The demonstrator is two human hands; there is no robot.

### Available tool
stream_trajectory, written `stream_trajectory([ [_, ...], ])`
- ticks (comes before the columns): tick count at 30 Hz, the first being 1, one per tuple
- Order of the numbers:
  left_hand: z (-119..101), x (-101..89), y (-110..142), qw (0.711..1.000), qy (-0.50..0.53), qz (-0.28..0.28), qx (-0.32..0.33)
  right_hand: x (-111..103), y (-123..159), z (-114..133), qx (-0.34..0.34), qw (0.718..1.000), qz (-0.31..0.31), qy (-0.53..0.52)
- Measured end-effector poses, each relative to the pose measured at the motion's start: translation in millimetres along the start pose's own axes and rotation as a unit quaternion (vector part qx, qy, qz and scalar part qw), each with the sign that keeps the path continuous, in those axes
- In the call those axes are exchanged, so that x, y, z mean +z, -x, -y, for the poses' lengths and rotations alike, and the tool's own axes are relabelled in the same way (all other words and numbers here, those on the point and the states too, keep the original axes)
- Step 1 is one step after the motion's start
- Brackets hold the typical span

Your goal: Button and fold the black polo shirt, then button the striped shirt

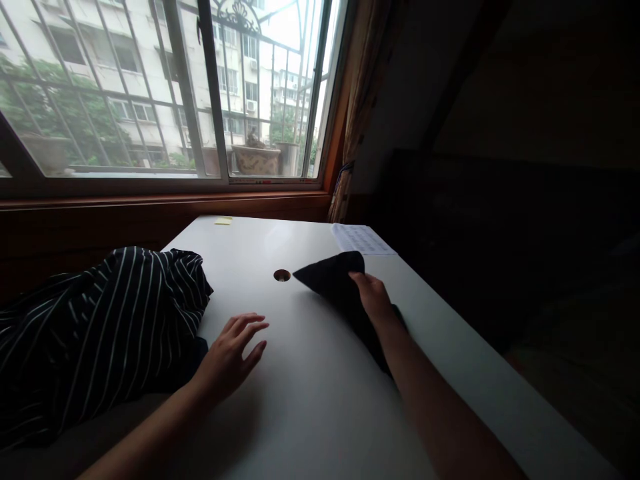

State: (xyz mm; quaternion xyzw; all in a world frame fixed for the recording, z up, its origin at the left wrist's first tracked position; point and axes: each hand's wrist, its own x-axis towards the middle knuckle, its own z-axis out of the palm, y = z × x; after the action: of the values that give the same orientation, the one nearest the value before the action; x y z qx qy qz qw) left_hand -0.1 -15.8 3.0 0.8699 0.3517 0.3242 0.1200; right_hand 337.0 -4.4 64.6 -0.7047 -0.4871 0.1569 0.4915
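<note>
Pinched in my right hand (373, 297) is a dark, flat piece of folded cloth (333, 277); its exact kind I cannot make out. One pointed corner reaches left toward the round hole in the table, and part of the cloth hangs behind my forearm. My left hand (233, 353) hovers over the white table (305, 373) with its fingers apart, holding nothing. Just left of that hand lies a crumpled heap of black fabric with white stripes (115, 320). A bit of dark blue cloth (199, 353) shows beneath the heap, close to my left wrist.
At the table's far right lies a printed sheet of paper (363, 239). A yellow note (223, 221) sits near the back edge. The round hole (282, 275) opens in the tabletop. Behind stand a barred window (215, 100) and a curtain (357, 113); the right side is dark.
</note>
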Motion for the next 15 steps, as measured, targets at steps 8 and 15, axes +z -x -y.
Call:
stream_trajectory([
  [8, 4.2, 2.0, 4.5, 0.937, 0.312, -0.021, -0.155, -3.1, 43.8, 62.5, 0.07, 0.917, 0.037, -0.391],
  [15, -13.5, -10.2, 1.6, 0.812, 0.514, 0.085, -0.264, 15.0, 29.0, 30.0, 0.096, 0.911, 0.075, -0.393],
])
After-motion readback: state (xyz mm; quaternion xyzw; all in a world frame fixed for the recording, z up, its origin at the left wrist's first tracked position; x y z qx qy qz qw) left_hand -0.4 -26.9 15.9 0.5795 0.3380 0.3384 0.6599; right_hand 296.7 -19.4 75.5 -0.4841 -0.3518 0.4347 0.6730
